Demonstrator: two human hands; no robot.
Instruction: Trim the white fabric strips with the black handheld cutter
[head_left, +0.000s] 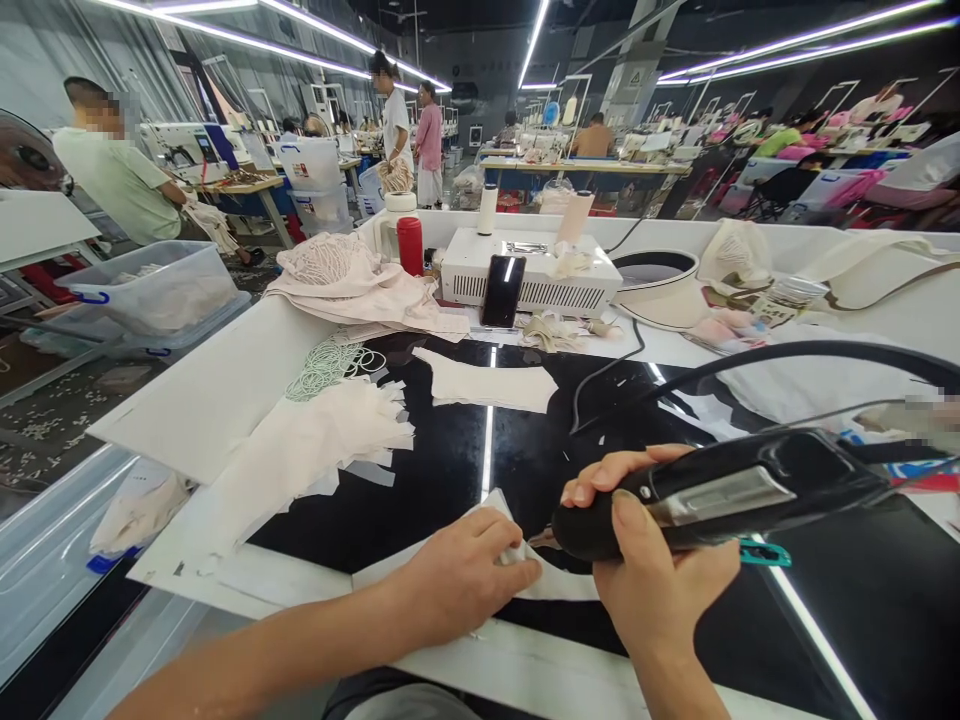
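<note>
My right hand is wrapped round a black corded handheld tool with a silver strip along its side. Its narrow metal tip points left, close to my left fingertips. A cream fabric piece lies on the glossy black worktop beneath the tool. My left hand is closed on this fabric piece, pinching a folded part between thumb and fingers. Further back, a second cream fabric piece lies flat. Left of it spreads a pile of similar pieces, with pale green cord behind.
A phone leans against a white slotted box carrying thread spools. Beside it stand a red bottle and bunched fabric. A sun visor sits right. A thick black hose arches over the right side. Other people work beyond.
</note>
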